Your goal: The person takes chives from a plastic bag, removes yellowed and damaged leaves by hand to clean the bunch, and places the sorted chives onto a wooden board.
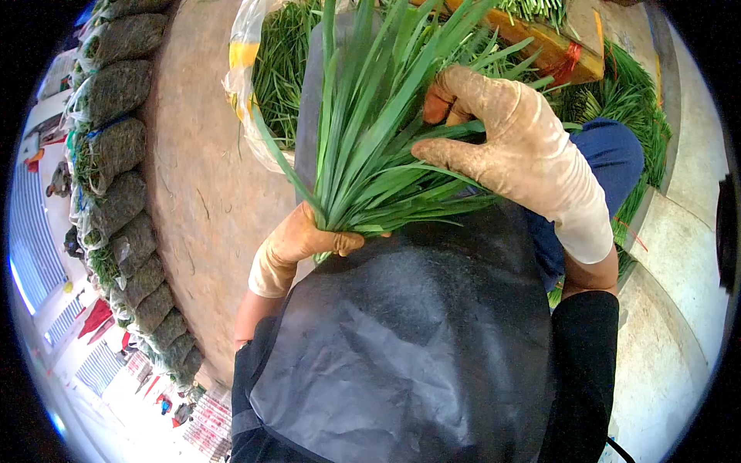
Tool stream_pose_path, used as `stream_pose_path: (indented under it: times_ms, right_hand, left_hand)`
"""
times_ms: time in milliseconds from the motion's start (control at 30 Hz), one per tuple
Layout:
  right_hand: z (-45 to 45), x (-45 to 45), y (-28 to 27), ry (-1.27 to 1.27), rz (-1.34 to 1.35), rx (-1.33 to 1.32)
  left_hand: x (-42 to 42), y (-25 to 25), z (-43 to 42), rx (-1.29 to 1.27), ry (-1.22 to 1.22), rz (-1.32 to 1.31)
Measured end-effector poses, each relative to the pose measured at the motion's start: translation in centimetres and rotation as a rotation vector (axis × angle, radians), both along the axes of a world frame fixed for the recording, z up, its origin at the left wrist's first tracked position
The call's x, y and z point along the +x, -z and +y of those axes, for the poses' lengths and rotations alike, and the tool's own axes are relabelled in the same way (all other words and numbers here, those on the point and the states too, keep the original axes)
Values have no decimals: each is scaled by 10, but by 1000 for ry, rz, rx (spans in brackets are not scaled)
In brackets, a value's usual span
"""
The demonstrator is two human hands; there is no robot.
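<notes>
My left hand [309, 239], in a stained pale glove, is wrapped round the base of a bunch of long green leaves [363, 162]. The leaves fan out upward and to the right above the dark apron [409, 332] on my lap. At the right side of the bunch is my right hand [494, 131], gloved too, with thumb and fingers apart and curved beside the leaves. Some leaves pass behind and under its thumb. Nothing shows between its fingers.
An open plastic bag [245, 85] of greens stands beyond the bunch. A yellow-edged wooden crate [532, 46] is at the upper right, with more greens [641, 116] beside it. Stuffed sacks [120, 85] line the brown floor [193, 154] at left.
</notes>
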State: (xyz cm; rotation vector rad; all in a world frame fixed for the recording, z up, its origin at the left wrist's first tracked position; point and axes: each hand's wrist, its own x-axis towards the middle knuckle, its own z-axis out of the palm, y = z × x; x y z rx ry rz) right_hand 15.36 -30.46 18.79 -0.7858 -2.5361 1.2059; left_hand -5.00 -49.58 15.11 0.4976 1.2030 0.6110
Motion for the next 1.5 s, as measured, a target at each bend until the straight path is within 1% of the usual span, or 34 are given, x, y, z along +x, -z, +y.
stream_pose_path:
  times_ms: [133,233,300,333,367,433,500,567,633,667,700,733,767,800,833,900,967,1000,1033,1100,1133,1167,1200,1233,1267,1300,1333,1400,1467,1500]
  right_hand:
    - [-1,3,3,-17,26,-25]
    - [-3,3,-2,31,-9,-73]
    - [-5,4,-3,44,-58,67]
    - [-4,4,1,44,-58,67]
    - [-4,5,9,-14,70,130]
    - [-3,1,17,-71,196,193]
    - [-6,-7,21,-19,232,-50]
    - [-8,-8,24,4,273,-39]
    - [-12,-12,23,39,458,35]
    - [-17,-13,23,88,502,69]
    - [-20,-10,23,86,504,69]
    - [-23,-6,22,111,559,10]
    - [-24,-2,23,136,614,-50]
    - [-24,-1,32,254,821,-344]
    - [-12,8,33,317,798,-332]
    - [4,30,30,427,879,-707]
    - [27,44,30,194,177,16]
    - [20,41,37,390,46,498]
    - [18,35,29,485,56,812]
    - [-6,30,-9,438,163,591]
    - [-14,24,-8,207,275,626]
    - [-22,9,-5,53,337,667]
    - [-31,-6,-2,-109,395,697]
    - [-33,-17,7,-138,389,708]
    - [-36,-27,16,-167,384,718]
    - [-38,-30,28,-146,369,698]
    - [-41,-29,33,-71,430,651]
    - [-48,-22,41,-10,458,645]
    - [-52,-18,45,27,478,619]
    - [-48,-18,44,34,497,584]
  left_hand:
    - [3,-8,3,21,-24,37]
    - [4,-7,3,12,-26,63]
    - [3,-7,4,14,-21,58]
    - [3,-7,5,16,-16,53]
    - [3,-7,4,15,-15,53]
    - [5,-6,4,9,-17,134]
    - [5,-2,3,27,-6,138]
    - [5,-2,4,46,4,143]
    - [6,-5,6,14,-45,82]
    - [8,-7,8,14,-46,83]
    - [10,-10,10,5,-101,39]
    - [11,-12,11,-4,-156,-4]
    - [11,-10,10,-4,-158,-2]
    - [8,-6,8,30,-181,-39]
    - [7,-4,7,66,-203,-76]
    - [8,-6,7,65,-238,-66]
    - [8,-8,7,65,-239,10]
    - [9,-7,7,68,-244,11]
    - [10,-5,7,70,-232,55]
    - [10,-1,7,71,-211,96]
    - [9,2,7,55,-184,74]
    - [9,5,7,41,-155,52]
    - [9,9,2,-9,-168,150]
    - [9,4,5,-51,-98,199]
    - [13,-4,6,-10,-149,183]
    - [17,-12,7,35,-207,167]
    - [18,-17,8,9,-233,127]
    - [19,-17,4,-12,-263,96]
    - [23,-26,9,-27,-256,-4]
    - [24,-23,11,-27,-250,-7]
